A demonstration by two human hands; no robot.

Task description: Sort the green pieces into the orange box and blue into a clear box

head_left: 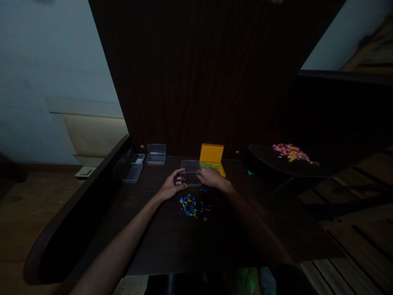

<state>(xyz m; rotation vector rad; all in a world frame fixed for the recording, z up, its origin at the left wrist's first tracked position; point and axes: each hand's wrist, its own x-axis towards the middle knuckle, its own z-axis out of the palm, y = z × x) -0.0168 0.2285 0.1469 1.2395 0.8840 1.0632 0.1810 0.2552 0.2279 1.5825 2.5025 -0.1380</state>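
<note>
A small clear plastic box (pixel 190 169) with its lid up stands on the dark wooden table (pixel 172 233). My left hand (pixel 172 186) grips its left side with curled fingers. My right hand (pixel 210 177) holds its right side, fingers bent over the edge. Just in front of the box lies a scatter of small blue and yellow pieces (pixel 193 205). An open orange box (pixel 212 157) with green pieces inside stands right behind my right hand.
Two more clear boxes, one open (pixel 156 153) and one (pixel 133 171) by the table's raised left rim, lie at the back left. A pile of pink and yellow pieces (pixel 291 152) sits on a dark round surface to the right. A tall dark panel stands behind.
</note>
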